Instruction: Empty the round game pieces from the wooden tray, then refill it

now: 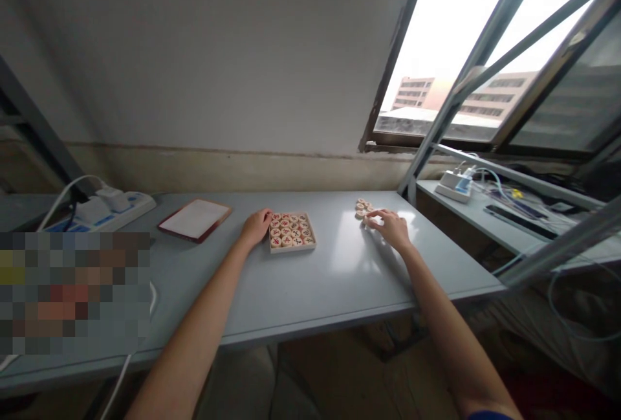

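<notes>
Near the middle of the frame, a shallow pale box (293, 250) with square corners sits on the smooth, shiny gray bench (301, 290). Round, flat pieces (286, 233), tan like wood, fill it in rows, with red and dark marks too small to read. The person's left hand (256, 227) touches the box's left side, fingers curled; their grip is hard to tell. Right of the box, the right hand (391, 228) bends its fingers down onto small loose discs (361, 208), thumb near fingertips; whether they pinch one cannot be told. To the left lies a flat white panel (198, 218) with a red-brown edge. Blurry squares hide the lower left.
</notes>
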`<move>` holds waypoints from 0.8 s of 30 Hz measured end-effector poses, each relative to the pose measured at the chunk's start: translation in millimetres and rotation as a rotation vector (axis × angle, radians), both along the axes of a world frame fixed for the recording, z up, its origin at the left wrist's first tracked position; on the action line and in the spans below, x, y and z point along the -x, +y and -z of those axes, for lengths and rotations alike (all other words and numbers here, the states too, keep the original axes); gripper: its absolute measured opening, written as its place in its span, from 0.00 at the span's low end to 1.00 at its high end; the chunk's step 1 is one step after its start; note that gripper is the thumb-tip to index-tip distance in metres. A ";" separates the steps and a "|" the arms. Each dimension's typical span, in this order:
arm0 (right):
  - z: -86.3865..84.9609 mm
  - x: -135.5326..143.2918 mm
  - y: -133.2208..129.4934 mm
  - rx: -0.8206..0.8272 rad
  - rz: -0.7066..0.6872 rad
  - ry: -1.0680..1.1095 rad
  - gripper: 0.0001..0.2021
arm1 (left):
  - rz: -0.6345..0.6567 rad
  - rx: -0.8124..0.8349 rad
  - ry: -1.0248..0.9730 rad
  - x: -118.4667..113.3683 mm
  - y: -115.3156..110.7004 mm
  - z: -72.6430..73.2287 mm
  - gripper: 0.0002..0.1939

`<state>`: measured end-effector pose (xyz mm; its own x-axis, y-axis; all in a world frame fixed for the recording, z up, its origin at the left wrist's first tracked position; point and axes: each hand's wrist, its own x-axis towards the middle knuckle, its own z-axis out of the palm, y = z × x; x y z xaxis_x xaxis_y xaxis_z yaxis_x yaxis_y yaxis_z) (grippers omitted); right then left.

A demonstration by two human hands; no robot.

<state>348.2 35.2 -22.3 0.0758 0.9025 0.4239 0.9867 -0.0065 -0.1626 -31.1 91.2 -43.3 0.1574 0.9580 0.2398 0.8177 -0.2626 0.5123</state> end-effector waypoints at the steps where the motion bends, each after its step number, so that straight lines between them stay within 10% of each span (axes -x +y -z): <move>1: 1.6 2.4 1.1 -0.016 -0.019 -0.001 0.09 | -0.007 0.004 0.002 -0.2 -0.5 -0.4 0.15; 12: 14.1 32.5 12.9 -0.020 -0.296 -0.030 0.12 | -0.022 0.012 0.020 -1.6 -4.8 -4.3 0.14; 24: 5.7 15.5 6.4 -0.093 -0.234 -0.086 0.12 | -0.007 -0.011 0.073 -2.2 -3.6 -3.1 0.15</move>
